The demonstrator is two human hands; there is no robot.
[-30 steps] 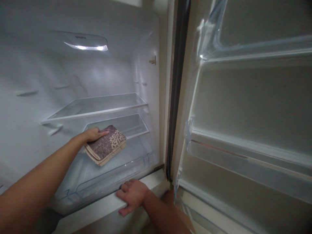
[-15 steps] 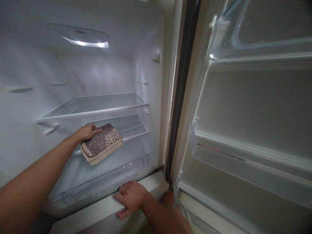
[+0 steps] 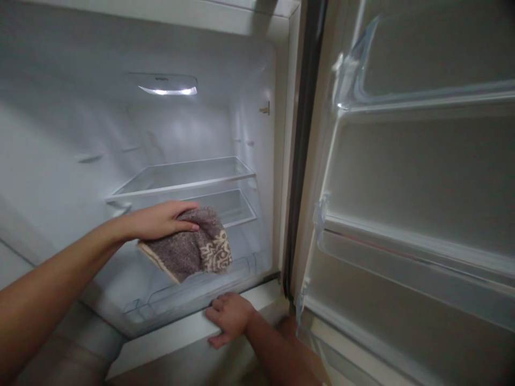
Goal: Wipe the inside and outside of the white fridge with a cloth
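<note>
My left hand (image 3: 161, 220) grips a folded purple-brown cloth (image 3: 177, 253) with a cream pattern, thumb on top and the other fingers partly hidden behind it. The cloth is held in the fridge opening, in front of the lower glass shelf (image 3: 237, 206) and above the clear drawer front (image 3: 193, 289). Lower down, my right hand (image 3: 231, 319) is closed over the white ledge (image 3: 169, 348) at the fridge's front, fingers curled on its top and thumb against its front face.
An upper glass shelf (image 3: 181, 177) crosses the fridge, and a lit lamp (image 3: 171, 88) is at the ceiling. The fridge door (image 3: 402, 171) stands open on the right, with clear door bins (image 3: 422, 273) jutting out.
My left hand has come nearer with the cloth, which has turned and bent in the grip. My right hand stays on the ledge. The view has shifted slightly.
</note>
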